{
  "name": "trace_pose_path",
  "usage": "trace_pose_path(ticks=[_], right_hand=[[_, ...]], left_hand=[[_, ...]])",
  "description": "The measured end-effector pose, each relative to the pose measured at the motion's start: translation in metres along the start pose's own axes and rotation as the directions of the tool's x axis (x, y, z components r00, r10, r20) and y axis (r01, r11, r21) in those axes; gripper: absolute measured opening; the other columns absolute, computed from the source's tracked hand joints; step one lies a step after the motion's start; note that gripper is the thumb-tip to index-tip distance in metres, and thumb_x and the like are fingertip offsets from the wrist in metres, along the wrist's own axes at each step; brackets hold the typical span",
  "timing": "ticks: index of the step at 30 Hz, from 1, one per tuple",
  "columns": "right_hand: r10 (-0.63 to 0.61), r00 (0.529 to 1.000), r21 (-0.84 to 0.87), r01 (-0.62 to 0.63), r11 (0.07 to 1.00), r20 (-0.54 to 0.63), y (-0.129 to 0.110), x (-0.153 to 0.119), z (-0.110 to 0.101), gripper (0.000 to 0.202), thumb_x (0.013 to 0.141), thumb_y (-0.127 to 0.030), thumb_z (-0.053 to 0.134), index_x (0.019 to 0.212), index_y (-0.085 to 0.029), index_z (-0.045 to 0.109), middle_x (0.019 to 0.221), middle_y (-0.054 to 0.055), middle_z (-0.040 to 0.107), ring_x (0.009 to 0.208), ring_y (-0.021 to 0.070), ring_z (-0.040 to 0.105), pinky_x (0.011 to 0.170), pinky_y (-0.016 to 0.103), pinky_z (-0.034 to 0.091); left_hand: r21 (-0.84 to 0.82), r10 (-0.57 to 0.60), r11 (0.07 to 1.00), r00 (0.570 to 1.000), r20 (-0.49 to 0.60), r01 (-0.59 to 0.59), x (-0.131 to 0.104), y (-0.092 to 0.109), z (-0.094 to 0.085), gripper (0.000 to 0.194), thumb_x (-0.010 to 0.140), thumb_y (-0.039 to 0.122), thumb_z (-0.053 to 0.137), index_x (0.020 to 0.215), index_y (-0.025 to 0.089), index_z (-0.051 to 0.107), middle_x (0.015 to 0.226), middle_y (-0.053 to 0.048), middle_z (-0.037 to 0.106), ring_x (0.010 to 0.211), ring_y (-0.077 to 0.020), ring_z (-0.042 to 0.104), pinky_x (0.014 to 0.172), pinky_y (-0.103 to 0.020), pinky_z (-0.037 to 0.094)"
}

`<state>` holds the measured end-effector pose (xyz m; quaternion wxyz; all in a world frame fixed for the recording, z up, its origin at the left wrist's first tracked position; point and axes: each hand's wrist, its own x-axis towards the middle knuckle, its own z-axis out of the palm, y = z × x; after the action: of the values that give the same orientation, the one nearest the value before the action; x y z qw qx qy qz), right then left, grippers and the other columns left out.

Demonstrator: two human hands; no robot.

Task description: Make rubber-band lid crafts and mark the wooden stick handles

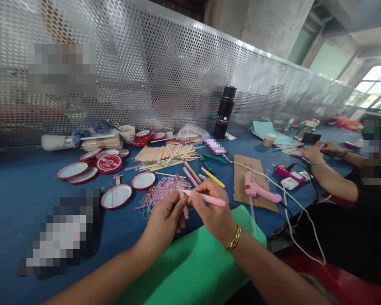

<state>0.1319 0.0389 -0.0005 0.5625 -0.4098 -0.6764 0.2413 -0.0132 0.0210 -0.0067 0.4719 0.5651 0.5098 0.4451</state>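
My left hand (167, 214) pinches a wooden craft stick (178, 183), which stands tilted between thumb and fingers. In my right hand (214, 207) is a pink marker (213, 199), its tip touching or very near the stick's face. Pink colour seems to cover part of the stick. Behind my hands lies a tangle of pastel elastic bands (160, 192). More markers rest just beyond, among them a yellow marker (214, 178). Left of the tangle are red-rimmed jar lids (116, 196), most with the pale inside up.
A pile of craft sticks (167, 152) lies at the back, near pliers (212, 161) and a black bottle (225, 112). On the right, a pink glue gun (258, 190) sits on cardboard (238, 192) with a white cable. Another person's hands (314, 154) work farther right. A perforated metal screen (178, 80) borders the table.
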Motion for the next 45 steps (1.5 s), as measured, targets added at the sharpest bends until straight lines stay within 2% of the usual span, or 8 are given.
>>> trace_pose_path(ticks=[4,10,17,25,29,35,41,45], right_hand=[[0.012,1.0,-0.006,-0.012,1.0,-0.021,0.001,0.0002,-0.0012,0.012,0.088,-0.023,0.06,0.076,-0.021,0.063,0.071,0.001,0.068,0.069,0.0168,0.065,0.068,0.031,0.051],[0.007,1.0,0.029,-0.007,1.0,0.026,-0.0015,-0.0009,0.0007,0.011,0.087,-0.024,0.06,0.076,-0.021,0.063,0.072,0.001,0.068,0.068,0.0165,0.066,0.066,0.03,0.051],[0.026,0.999,0.017,-0.026,1.0,-0.024,0.0006,-0.0001,-0.0012,0.013,0.087,-0.023,0.06,0.075,-0.022,0.063,0.071,0.0,0.068,0.068,0.0167,0.065,0.068,0.031,0.051],[0.034,0.999,0.022,-0.034,0.999,0.012,0.0,-0.0005,-0.0001,0.012,0.087,-0.023,0.06,0.075,-0.021,0.063,0.071,0.001,0.067,0.067,0.0167,0.064,0.067,0.031,0.051],[0.009,1.0,-0.004,-0.009,1.0,-0.022,0.0011,-0.0002,-0.0008,0.012,0.087,-0.023,0.061,0.075,-0.022,0.062,0.071,0.0,0.068,0.068,0.0164,0.065,0.067,0.03,0.05],[0.018,1.0,0.031,-0.019,0.999,0.026,-0.0004,-0.0003,0.0014,0.011,0.087,-0.024,0.06,0.076,-0.022,0.062,0.071,0.0,0.068,0.068,0.0163,0.065,0.066,0.03,0.052],[-0.002,1.0,-0.005,0.002,1.0,-0.026,0.0002,0.0005,-0.0011,0.014,0.088,-0.024,0.06,0.074,-0.022,0.062,0.07,0.001,0.067,0.067,0.0164,0.065,0.067,0.03,0.051],[-0.005,1.0,0.016,0.005,1.0,0.009,-0.0007,-0.001,0.0002,0.012,0.087,-0.023,0.06,0.075,-0.021,0.063,0.071,0.0,0.067,0.067,0.0162,0.064,0.067,0.03,0.051]], left_hand=[[0.001,-0.004,1.0,1.0,0.003,0.004,0.0001,-0.0001,-0.0008,0.035,0.088,0.053,0.056,0.076,0.02,0.057,0.048,0.006,0.051,0.04,-0.0097,0.046,0.039,-0.019,0.035],[-0.008,0.008,1.0,1.0,0.0,-0.008,-0.0004,0.0001,0.0004,0.035,0.088,0.053,0.056,0.076,0.02,0.059,0.047,0.007,0.051,0.04,-0.0095,0.045,0.04,-0.019,0.035],[-0.002,0.001,1.0,1.0,-0.008,-0.001,0.0006,-0.002,-0.0009,0.036,0.087,0.054,0.058,0.074,0.021,0.057,0.047,0.006,0.051,0.04,-0.01,0.046,0.039,-0.019,0.034],[-0.015,0.001,1.0,1.0,-0.011,-0.001,-0.0003,-0.0003,-0.0004,0.035,0.088,0.052,0.058,0.074,0.021,0.058,0.047,0.007,0.05,0.04,-0.0096,0.044,0.039,-0.018,0.033],[-0.016,-0.008,1.0,1.0,-0.018,0.008,-0.0002,0.0001,-0.0006,0.037,0.086,0.055,0.06,0.073,0.021,0.057,0.048,0.006,0.051,0.041,-0.0105,0.047,0.039,-0.019,0.034],[-0.016,0.019,1.0,1.0,-0.008,-0.019,0.0,-0.0008,-0.001,0.037,0.087,0.055,0.059,0.074,0.021,0.059,0.046,0.006,0.051,0.04,-0.0101,0.045,0.039,-0.019,0.032],[0.009,0.011,1.0,1.0,-0.013,-0.011,0.0016,-0.0032,-0.0011,0.036,0.087,0.054,0.058,0.073,0.021,0.057,0.047,0.006,0.051,0.04,-0.0103,0.046,0.038,-0.019,0.033],[0.009,0.021,1.0,1.0,0.004,-0.021,0.0012,-0.0027,-0.0007,0.033,0.088,0.051,0.055,0.076,0.021,0.059,0.047,0.007,0.05,0.04,-0.0097,0.044,0.039,-0.019,0.033]])
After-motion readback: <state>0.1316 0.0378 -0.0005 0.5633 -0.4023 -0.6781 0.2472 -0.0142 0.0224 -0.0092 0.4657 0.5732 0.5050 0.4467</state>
